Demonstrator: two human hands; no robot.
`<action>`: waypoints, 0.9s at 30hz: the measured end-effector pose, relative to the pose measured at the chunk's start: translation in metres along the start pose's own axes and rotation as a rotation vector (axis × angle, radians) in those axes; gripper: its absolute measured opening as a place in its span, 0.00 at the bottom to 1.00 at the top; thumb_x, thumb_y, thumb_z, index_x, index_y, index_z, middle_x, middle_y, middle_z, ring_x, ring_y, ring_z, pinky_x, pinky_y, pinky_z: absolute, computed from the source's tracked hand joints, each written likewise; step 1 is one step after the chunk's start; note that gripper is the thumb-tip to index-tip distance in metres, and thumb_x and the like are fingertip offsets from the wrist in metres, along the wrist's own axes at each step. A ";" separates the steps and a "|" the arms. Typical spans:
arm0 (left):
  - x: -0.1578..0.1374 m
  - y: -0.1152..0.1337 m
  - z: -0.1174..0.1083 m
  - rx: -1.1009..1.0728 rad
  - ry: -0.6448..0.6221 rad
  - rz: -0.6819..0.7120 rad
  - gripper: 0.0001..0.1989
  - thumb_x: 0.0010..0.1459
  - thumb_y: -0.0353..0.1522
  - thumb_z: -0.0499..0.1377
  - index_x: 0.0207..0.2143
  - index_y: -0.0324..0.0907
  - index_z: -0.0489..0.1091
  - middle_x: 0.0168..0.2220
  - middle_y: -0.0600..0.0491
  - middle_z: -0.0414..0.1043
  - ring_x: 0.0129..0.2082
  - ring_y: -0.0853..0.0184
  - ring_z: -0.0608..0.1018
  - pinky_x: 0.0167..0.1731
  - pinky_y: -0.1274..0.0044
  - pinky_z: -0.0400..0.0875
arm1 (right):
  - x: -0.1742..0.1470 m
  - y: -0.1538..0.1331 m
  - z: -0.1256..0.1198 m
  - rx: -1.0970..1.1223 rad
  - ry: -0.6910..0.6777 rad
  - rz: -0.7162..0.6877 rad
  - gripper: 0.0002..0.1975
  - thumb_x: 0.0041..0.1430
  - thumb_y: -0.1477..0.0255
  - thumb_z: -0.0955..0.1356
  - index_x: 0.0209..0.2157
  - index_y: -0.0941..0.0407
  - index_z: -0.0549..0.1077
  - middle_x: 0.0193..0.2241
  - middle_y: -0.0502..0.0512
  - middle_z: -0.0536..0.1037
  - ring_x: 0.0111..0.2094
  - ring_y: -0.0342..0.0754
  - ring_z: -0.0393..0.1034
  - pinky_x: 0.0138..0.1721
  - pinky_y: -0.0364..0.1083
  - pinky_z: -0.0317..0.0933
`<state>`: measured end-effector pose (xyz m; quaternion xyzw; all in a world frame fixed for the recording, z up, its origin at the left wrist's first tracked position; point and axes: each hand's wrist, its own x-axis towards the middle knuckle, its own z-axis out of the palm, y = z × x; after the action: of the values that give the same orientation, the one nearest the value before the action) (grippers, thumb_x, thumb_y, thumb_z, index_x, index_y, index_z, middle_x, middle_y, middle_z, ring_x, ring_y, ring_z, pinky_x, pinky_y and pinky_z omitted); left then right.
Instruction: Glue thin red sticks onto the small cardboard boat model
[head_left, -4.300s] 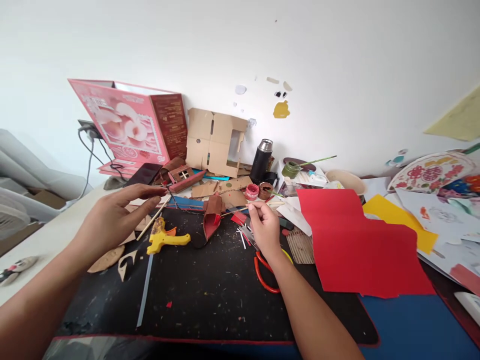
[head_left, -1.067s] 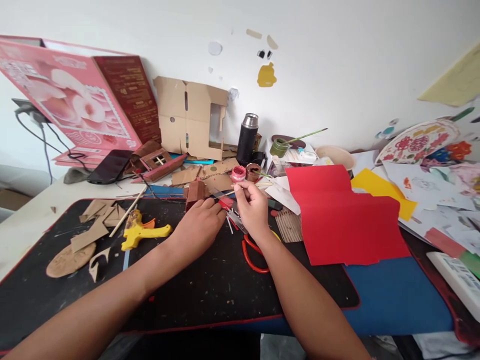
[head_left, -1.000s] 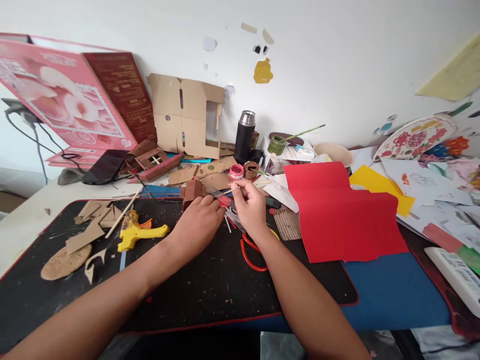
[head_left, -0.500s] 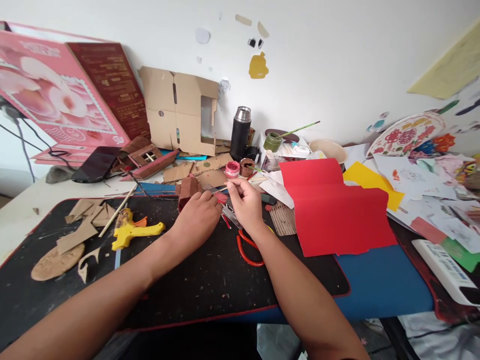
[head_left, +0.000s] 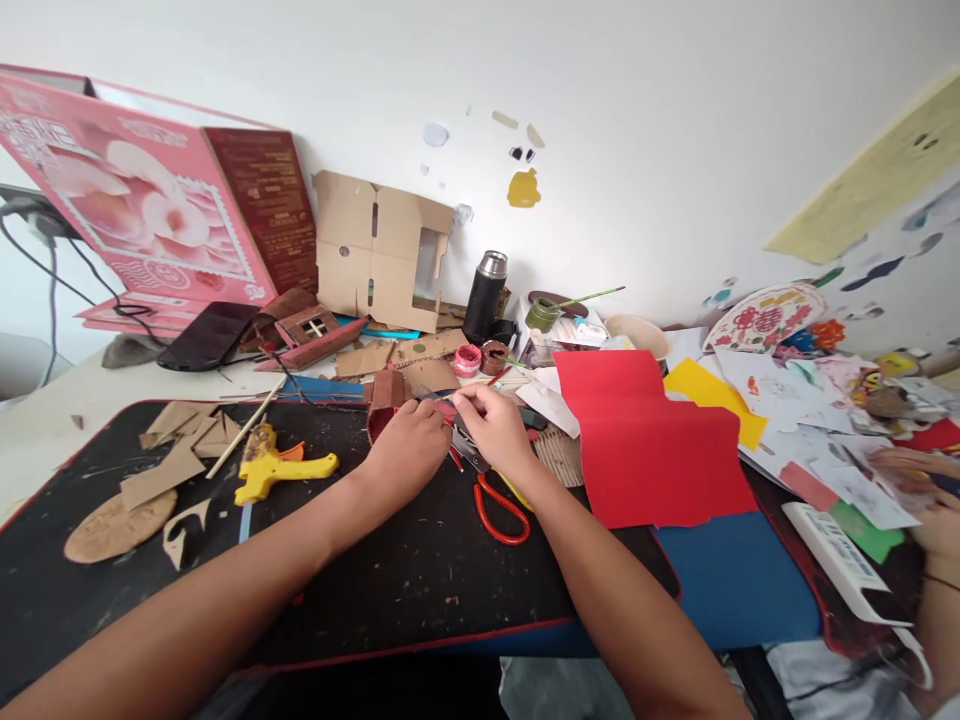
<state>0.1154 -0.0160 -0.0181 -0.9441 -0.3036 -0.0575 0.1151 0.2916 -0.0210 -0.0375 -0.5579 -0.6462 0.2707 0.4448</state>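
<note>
My left hand point(head_left: 411, 440) and my right hand point(head_left: 493, 425) meet above the black mat, fingers pinched close together. Whatever lies between their fingertips is small and mostly hidden. Just behind my left hand stands a small reddish-brown cardboard piece point(head_left: 385, 388); the fingers partly cover it, and I cannot tell if they touch it. Below my right hand lie scissors with red handles point(head_left: 501, 512), their metal part running under the fingers. Small jars of pink paint point(head_left: 467, 361) and brown paint point(head_left: 494, 357) stand beyond both hands.
A yellow glue gun point(head_left: 274, 465) and cardboard scraps point(head_left: 169, 465) lie on the left of the mat point(head_left: 390, 590). Red sheet point(head_left: 645, 440) covers its right side. A black flask point(head_left: 485, 298) stands behind. Another person's hand point(head_left: 926, 490) is at the right edge.
The camera view has shifted, so the scene sits lower in the picture. Another person's hand now shows at the right edge. My hands stay close together in nearly the same place.
</note>
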 end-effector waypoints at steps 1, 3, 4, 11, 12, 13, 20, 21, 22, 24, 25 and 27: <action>0.000 0.000 0.000 -0.002 0.005 0.002 0.07 0.66 0.23 0.61 0.36 0.36 0.80 0.36 0.41 0.82 0.41 0.52 0.79 0.38 0.66 0.64 | -0.003 -0.002 -0.005 -0.033 -0.033 0.004 0.13 0.70 0.61 0.67 0.39 0.54 0.79 0.29 0.50 0.80 0.28 0.48 0.72 0.32 0.45 0.61; 0.000 -0.001 0.000 -0.004 0.012 0.002 0.07 0.66 0.23 0.61 0.37 0.36 0.80 0.38 0.41 0.82 0.42 0.52 0.79 0.38 0.65 0.64 | -0.010 -0.007 -0.016 -0.127 -0.107 0.027 0.12 0.71 0.63 0.67 0.40 0.54 0.80 0.28 0.50 0.81 0.29 0.48 0.73 0.33 0.44 0.60; -0.001 -0.001 -0.001 -0.003 0.015 0.000 0.07 0.66 0.23 0.61 0.38 0.36 0.80 0.38 0.41 0.82 0.42 0.52 0.78 0.39 0.65 0.64 | -0.014 -0.010 -0.021 -0.190 -0.127 0.038 0.11 0.71 0.63 0.67 0.40 0.53 0.80 0.28 0.50 0.81 0.29 0.48 0.73 0.32 0.45 0.59; -0.003 -0.005 -0.010 0.012 0.019 0.002 0.06 0.66 0.25 0.63 0.41 0.35 0.81 0.42 0.40 0.82 0.46 0.51 0.79 0.42 0.66 0.64 | -0.041 -0.023 -0.038 -0.707 -0.343 0.084 0.13 0.71 0.58 0.71 0.47 0.52 0.80 0.34 0.56 0.86 0.37 0.57 0.81 0.32 0.46 0.54; -0.003 -0.005 -0.011 0.014 0.018 0.007 0.05 0.66 0.26 0.63 0.40 0.35 0.81 0.42 0.40 0.82 0.46 0.51 0.79 0.42 0.66 0.65 | -0.043 -0.024 -0.038 -0.770 -0.372 0.093 0.14 0.70 0.56 0.71 0.46 0.52 0.80 0.35 0.58 0.87 0.38 0.58 0.82 0.32 0.47 0.54; -0.003 -0.004 -0.011 0.015 0.017 0.012 0.05 0.66 0.26 0.63 0.40 0.36 0.81 0.42 0.40 0.82 0.46 0.51 0.78 0.42 0.66 0.65 | -0.045 -0.024 -0.037 -0.818 -0.393 0.102 0.16 0.69 0.55 0.72 0.47 0.52 0.80 0.35 0.58 0.87 0.38 0.59 0.82 0.33 0.47 0.55; 0.001 0.000 -0.002 0.017 -0.014 0.015 0.06 0.65 0.24 0.63 0.37 0.35 0.81 0.39 0.40 0.82 0.45 0.50 0.79 0.40 0.65 0.64 | -0.046 -0.028 -0.029 -0.928 -0.413 0.148 0.12 0.71 0.62 0.71 0.48 0.55 0.79 0.40 0.62 0.87 0.41 0.60 0.83 0.36 0.48 0.60; 0.002 0.000 0.000 0.015 -0.017 0.013 0.06 0.65 0.24 0.63 0.37 0.35 0.81 0.39 0.40 0.82 0.45 0.50 0.79 0.40 0.65 0.64 | -0.046 -0.027 -0.029 -0.925 -0.408 0.155 0.12 0.71 0.63 0.70 0.48 0.55 0.79 0.40 0.63 0.87 0.41 0.60 0.83 0.36 0.48 0.60; 0.003 0.000 0.001 0.012 -0.018 0.012 0.06 0.65 0.24 0.63 0.37 0.35 0.81 0.39 0.40 0.82 0.45 0.50 0.79 0.40 0.65 0.65 | -0.046 -0.026 -0.028 -0.918 -0.403 0.162 0.12 0.70 0.63 0.70 0.48 0.56 0.79 0.40 0.62 0.87 0.41 0.59 0.83 0.35 0.48 0.60; 0.003 0.000 0.003 0.007 -0.018 0.007 0.06 0.65 0.23 0.62 0.38 0.35 0.81 0.39 0.40 0.82 0.44 0.50 0.79 0.40 0.65 0.65 | -0.046 -0.024 -0.028 -0.897 -0.392 0.167 0.13 0.70 0.62 0.70 0.47 0.56 0.80 0.40 0.61 0.87 0.41 0.58 0.83 0.35 0.48 0.60; 0.003 0.000 0.003 0.005 -0.017 0.003 0.06 0.65 0.23 0.62 0.38 0.35 0.81 0.39 0.40 0.82 0.45 0.50 0.79 0.39 0.65 0.65 | -0.046 -0.023 -0.029 -0.887 -0.386 0.169 0.12 0.70 0.62 0.70 0.47 0.55 0.80 0.39 0.60 0.87 0.40 0.58 0.83 0.35 0.48 0.59; 0.002 -0.001 0.002 0.000 -0.012 -0.002 0.06 0.65 0.23 0.62 0.38 0.34 0.81 0.38 0.40 0.82 0.45 0.50 0.79 0.40 0.64 0.65 | -0.045 -0.022 -0.032 -0.869 -0.375 0.170 0.12 0.70 0.61 0.70 0.45 0.54 0.80 0.36 0.58 0.87 0.39 0.56 0.83 0.34 0.47 0.59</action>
<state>0.1169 -0.0138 -0.0196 -0.9440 -0.3053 -0.0520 0.1133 0.3080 -0.0743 -0.0168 -0.6847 -0.7206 0.1069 0.0225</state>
